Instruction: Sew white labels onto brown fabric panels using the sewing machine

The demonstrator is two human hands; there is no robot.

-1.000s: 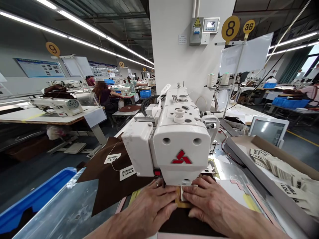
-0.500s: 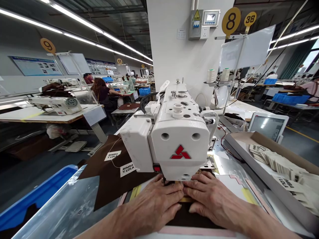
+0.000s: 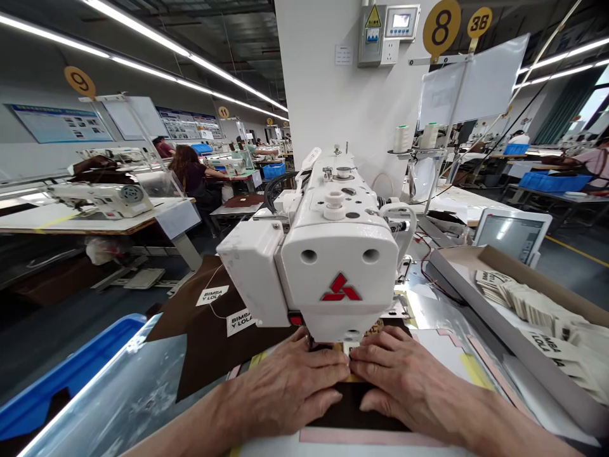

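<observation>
A white sewing machine (image 3: 340,254) with a red emblem stands right in front of me. Below its head, my left hand (image 3: 297,381) lies flat with fingers stretched out, pressing on a dark brown fabric piece (image 3: 356,409). My right hand (image 3: 412,374) rests flat on the other side, fingers extended, its tips almost meeting the left ones. A small pale patch (image 3: 347,348) shows between the fingertips, partly covered. The needle area is hidden by the machine head and fingers. More brown fabric (image 3: 200,355) spreads to the left, carrying two white printed labels (image 3: 212,295) joined by a thread.
An open cardboard box (image 3: 495,317) of stacked labels (image 3: 537,308) sits at the right, with a tablet (image 3: 511,235) behind it. A blue bin (image 3: 90,365) stands low at the left. Thread spools (image 3: 401,138) are at the back; people work at other machines.
The camera view has shifted slightly. Both hands keep nearly the same pose beneath the machine head, and a bit more of the pale patch shows between the fingertips.
</observation>
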